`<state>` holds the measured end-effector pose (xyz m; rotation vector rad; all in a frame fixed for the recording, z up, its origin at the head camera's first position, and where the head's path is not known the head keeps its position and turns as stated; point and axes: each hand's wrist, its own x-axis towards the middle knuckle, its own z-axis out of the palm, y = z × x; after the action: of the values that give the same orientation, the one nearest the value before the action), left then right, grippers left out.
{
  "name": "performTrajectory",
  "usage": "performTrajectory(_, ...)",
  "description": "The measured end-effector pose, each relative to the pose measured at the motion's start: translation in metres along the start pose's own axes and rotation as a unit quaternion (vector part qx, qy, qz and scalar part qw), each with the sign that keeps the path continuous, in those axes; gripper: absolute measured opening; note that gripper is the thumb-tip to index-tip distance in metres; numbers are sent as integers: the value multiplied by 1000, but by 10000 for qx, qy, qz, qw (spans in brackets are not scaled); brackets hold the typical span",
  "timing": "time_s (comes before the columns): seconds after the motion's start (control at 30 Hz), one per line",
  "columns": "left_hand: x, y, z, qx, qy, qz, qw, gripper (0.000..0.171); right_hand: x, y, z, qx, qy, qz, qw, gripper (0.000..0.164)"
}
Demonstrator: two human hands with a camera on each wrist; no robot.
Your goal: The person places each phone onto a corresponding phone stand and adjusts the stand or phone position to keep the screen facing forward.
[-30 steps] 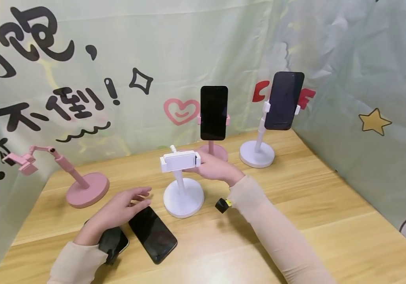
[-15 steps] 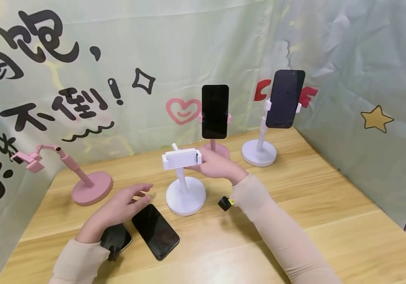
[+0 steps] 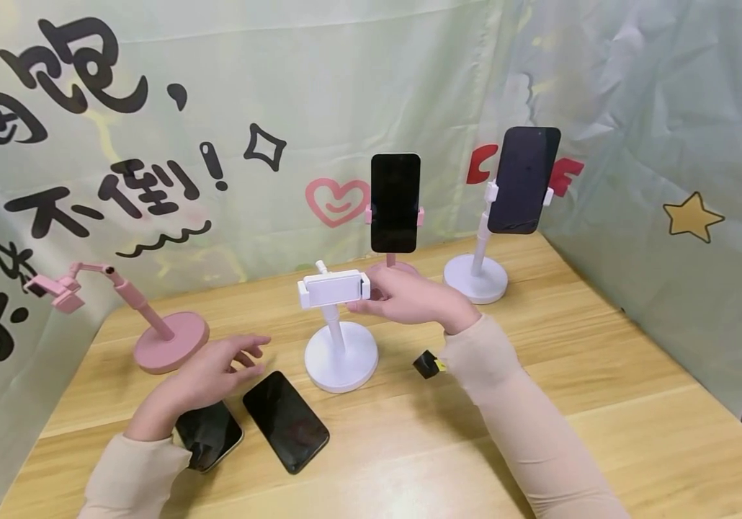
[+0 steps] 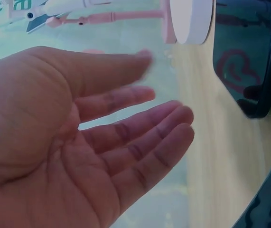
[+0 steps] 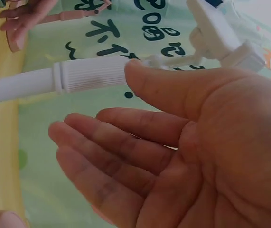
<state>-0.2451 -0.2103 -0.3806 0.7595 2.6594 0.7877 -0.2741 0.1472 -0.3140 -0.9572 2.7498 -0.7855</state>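
Observation:
A white phone stand (image 3: 341, 364) with an unfilled holder (image 3: 333, 289) stands mid-table. Just right of its pole is my right hand (image 3: 419, 297), fingers extended and apart from the thumb. In the right wrist view the thumb tip overlaps the pole's ribbed collar (image 5: 95, 74), while the other fingers lie off the pole. My left hand (image 3: 205, 378) hovers over the table's left side, fingers loosely extended and holding nothing. Beneath and beside it lie two dark phones: a near-left phone (image 3: 210, 435), partly hidden by the wrist, and a larger black phone (image 3: 287, 423).
At the left stands a pink phone stand (image 3: 170, 342) with a bent arm. Behind my right hand, another pink stand carries an upright phone (image 3: 395, 203). A white stand (image 3: 475, 280) at the back right holds a dark phone (image 3: 524, 180). A printed cloth (image 3: 267, 79) hangs behind the table.
My right hand has drawn slightly rightward and its fingers have come away from the stand's pole. My left hand has shifted a little left, away from the larger phone. The head view has turned slightly.

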Motion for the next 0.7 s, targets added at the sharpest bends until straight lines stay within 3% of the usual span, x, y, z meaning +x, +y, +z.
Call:
performTrajectory(0.17,-4,-2,-5,166,-294,4,9994,60,-4,-3,-2,280,-181,-197,9993,22)
performTrajectory(0.4,-6,-6,-5,95,-745,-226,9969,62,-6,-7,6,1115,-886,-191,9896,36)
performTrajectory(0.57,-5,-6,-3,92,-967,-408,9944,65,-7,-12,9,979,-1167,-128,9882,32)
performTrajectory(0.7,-3,-6,0,207,-959,-498,9939,65,-5,-16,15,655,-1360,-188,9884,32)
